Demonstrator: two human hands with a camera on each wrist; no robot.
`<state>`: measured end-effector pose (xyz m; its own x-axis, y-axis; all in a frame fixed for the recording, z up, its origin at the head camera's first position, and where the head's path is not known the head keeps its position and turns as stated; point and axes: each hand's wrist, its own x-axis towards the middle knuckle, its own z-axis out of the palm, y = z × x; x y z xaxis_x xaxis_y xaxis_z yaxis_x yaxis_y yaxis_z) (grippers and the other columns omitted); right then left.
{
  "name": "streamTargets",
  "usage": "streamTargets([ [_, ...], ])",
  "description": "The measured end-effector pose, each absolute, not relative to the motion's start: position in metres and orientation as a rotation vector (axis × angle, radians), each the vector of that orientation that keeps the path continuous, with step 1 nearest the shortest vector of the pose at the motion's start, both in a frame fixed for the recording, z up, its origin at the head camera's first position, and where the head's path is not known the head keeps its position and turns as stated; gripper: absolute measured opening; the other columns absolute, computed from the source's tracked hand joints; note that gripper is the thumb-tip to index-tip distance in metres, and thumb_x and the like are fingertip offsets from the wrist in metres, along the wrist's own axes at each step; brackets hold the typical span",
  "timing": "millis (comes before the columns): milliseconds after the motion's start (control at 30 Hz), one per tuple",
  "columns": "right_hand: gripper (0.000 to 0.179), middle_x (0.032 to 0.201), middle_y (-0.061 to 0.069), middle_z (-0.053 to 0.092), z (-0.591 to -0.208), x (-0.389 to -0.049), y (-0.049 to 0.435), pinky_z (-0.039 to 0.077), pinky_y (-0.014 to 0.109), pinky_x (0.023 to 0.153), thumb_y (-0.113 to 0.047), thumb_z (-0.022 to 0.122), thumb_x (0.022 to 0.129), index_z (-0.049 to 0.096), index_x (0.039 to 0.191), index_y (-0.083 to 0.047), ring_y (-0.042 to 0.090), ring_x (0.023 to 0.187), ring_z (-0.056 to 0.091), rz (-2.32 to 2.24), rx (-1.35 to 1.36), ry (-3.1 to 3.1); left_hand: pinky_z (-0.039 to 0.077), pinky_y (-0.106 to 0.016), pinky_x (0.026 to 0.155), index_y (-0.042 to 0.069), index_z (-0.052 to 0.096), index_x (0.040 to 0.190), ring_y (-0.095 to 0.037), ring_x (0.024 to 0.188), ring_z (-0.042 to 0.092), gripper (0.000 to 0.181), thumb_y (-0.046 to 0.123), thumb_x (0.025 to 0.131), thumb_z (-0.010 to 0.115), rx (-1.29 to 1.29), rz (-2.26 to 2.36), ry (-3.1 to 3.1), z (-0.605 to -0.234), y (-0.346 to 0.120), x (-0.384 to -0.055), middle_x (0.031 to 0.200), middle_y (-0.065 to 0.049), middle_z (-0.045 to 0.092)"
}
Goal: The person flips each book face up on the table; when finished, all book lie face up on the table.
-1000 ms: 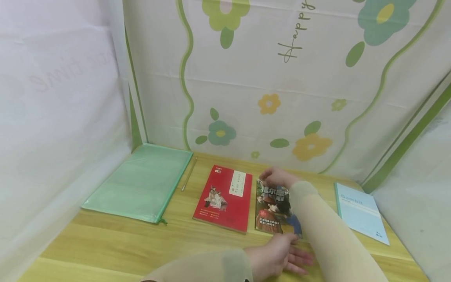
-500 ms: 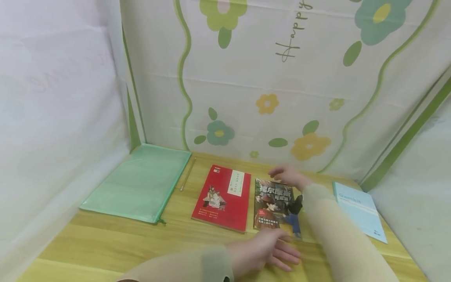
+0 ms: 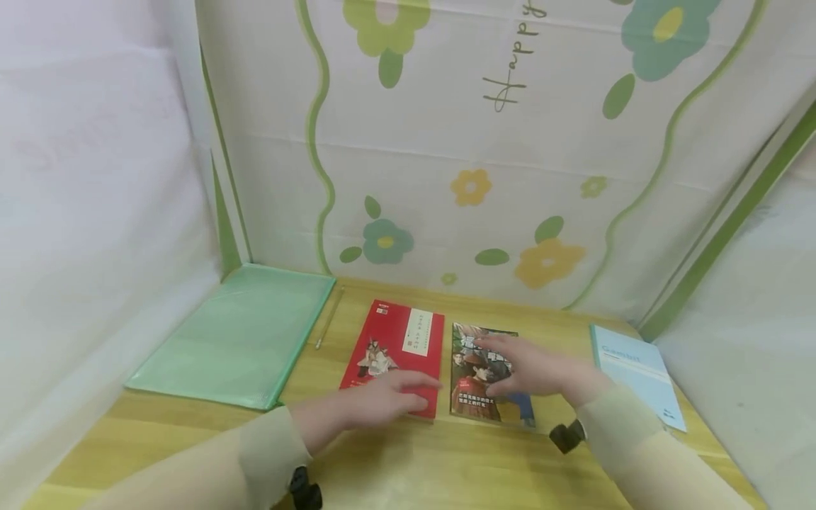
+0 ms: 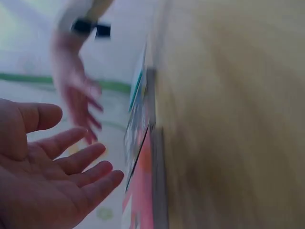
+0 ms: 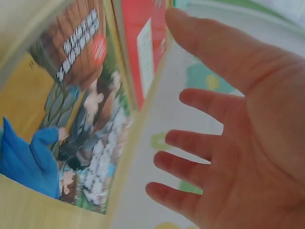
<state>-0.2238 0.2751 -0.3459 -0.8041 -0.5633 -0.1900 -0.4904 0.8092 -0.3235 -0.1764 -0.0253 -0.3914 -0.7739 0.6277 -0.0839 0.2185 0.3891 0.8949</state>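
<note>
A red book [image 3: 408, 361] lies flat at the middle of the table. My left hand [image 3: 372, 404] hovers over its lower part, fingers loosely extended and holding nothing; in the left wrist view the fingers [image 4: 78, 164] stand apart from the book's edge. To the right lies a book with a dark illustrated cover [image 3: 472, 382]. Above it hangs my right hand [image 3: 535, 368], covering part of the cover. The right wrist view shows that hand's spread fingers [image 5: 186, 171] beside the illustrated cover, with nothing in them.
A green mesh zip pouch [image 3: 236, 340] lies at the left, with a thin pencil [image 3: 329, 319] alongside. A light blue notebook [image 3: 640, 375] lies at the right. White curtains with printed flowers [image 3: 472, 188] stand behind and at both sides of the wooden table [image 3: 446, 467].
My left hand has moved left, from in front of the illustrated book to over the red one. The right hand has come down from the illustrated book's far edge to above its cover.
</note>
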Motion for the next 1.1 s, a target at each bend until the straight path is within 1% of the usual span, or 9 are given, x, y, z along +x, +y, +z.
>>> streamTargets([
  [67,0.088,0.157,0.017,0.029,-0.344,-0.208,0.273,0.032,0.064,0.106,-0.041,0.080,0.082,0.037,0.153,-0.014,0.045,0.139,0.029,-0.390,-0.793,2.745,0.048,-0.048,0.093,0.032,0.056,0.138,-0.025,0.126,0.046,0.045,0.032,0.094,0.065,0.664,1.324,2.297,-0.389,-0.042,-0.181,0.139,0.003,0.052],
  [200,0.087,0.157,0.017,0.029,-0.347,-0.182,0.270,0.038,0.062,0.102,-0.040,0.082,0.080,0.037,0.153,-0.023,0.045,0.138,0.032,-0.345,-0.837,2.809,0.046,-0.054,0.098,0.032,0.048,0.146,-0.033,0.138,0.034,0.057,0.030,0.093,0.068,0.639,1.236,2.415,-0.389,-0.068,-0.187,0.149,-0.004,0.042],
  [300,0.082,0.155,0.017,0.033,-0.357,-0.167,0.269,0.038,0.061,0.103,-0.042,0.079,0.082,0.040,0.152,-0.023,0.044,0.135,0.037,-0.241,-0.896,2.847,0.040,-0.057,0.103,0.032,0.043,0.149,-0.031,0.143,0.026,0.062,0.034,0.092,0.069,0.687,1.084,2.513,-0.394,-0.081,-0.190,0.155,-0.002,0.034],
  [367,0.078,0.153,0.018,0.036,-0.366,-0.160,0.268,0.037,0.062,0.103,-0.042,0.075,0.085,0.041,0.151,-0.019,0.044,0.134,0.039,-0.197,-0.929,2.860,0.039,-0.058,0.104,0.029,0.041,0.151,-0.031,0.144,0.025,0.065,0.039,0.092,0.068,0.742,0.975,2.559,-0.398,-0.087,-0.191,0.158,-0.003,0.030],
  [533,0.071,0.152,0.020,0.037,-0.388,-0.150,0.266,0.034,0.065,0.104,-0.041,0.068,0.091,0.040,0.152,-0.020,0.047,0.133,0.038,-0.179,-0.899,2.851,0.040,-0.059,0.103,0.030,0.038,0.153,-0.034,0.145,0.022,0.076,0.049,0.087,0.070,0.812,0.735,2.657,-0.409,-0.093,-0.188,0.162,-0.006,0.022],
  [700,0.072,0.153,0.022,0.034,-0.397,-0.148,0.267,0.031,0.069,0.103,-0.039,0.070,0.090,0.040,0.152,-0.017,0.053,0.133,0.033,-0.183,-0.849,2.868,0.040,-0.061,0.101,0.032,0.042,0.151,-0.039,0.142,0.025,0.076,0.043,0.084,0.076,0.715,0.675,2.699,-0.411,-0.095,-0.185,0.160,-0.010,0.023],
  [800,0.071,0.153,0.023,0.034,-0.398,-0.148,0.268,0.031,0.069,0.102,-0.035,0.072,0.089,0.042,0.150,-0.016,0.054,0.133,0.033,-0.181,-0.825,2.888,0.042,-0.062,0.100,0.030,0.046,0.149,-0.040,0.140,0.028,0.074,0.041,0.082,0.078,0.667,0.630,2.720,-0.412,-0.096,-0.185,0.159,-0.011,0.027],
  [967,0.069,0.153,0.024,0.034,-0.402,-0.150,0.271,0.031,0.069,0.103,-0.034,0.072,0.090,0.043,0.150,-0.018,0.053,0.134,0.033,-0.169,-0.761,2.879,0.040,-0.062,0.101,0.027,0.052,0.145,-0.042,0.138,0.032,0.070,0.039,0.082,0.078,0.648,0.550,2.727,-0.413,-0.096,-0.184,0.157,-0.012,0.031],
  [1100,0.063,0.151,0.023,0.036,-0.408,-0.155,0.274,0.034,0.068,0.102,-0.030,0.069,0.093,0.044,0.150,-0.019,0.052,0.132,0.037,-0.171,-0.782,2.888,0.041,-0.061,0.100,0.025,0.055,0.143,-0.042,0.135,0.035,0.068,0.037,0.081,0.079,0.682,0.517,2.742,-0.414,-0.096,-0.183,0.154,-0.014,0.035],
])
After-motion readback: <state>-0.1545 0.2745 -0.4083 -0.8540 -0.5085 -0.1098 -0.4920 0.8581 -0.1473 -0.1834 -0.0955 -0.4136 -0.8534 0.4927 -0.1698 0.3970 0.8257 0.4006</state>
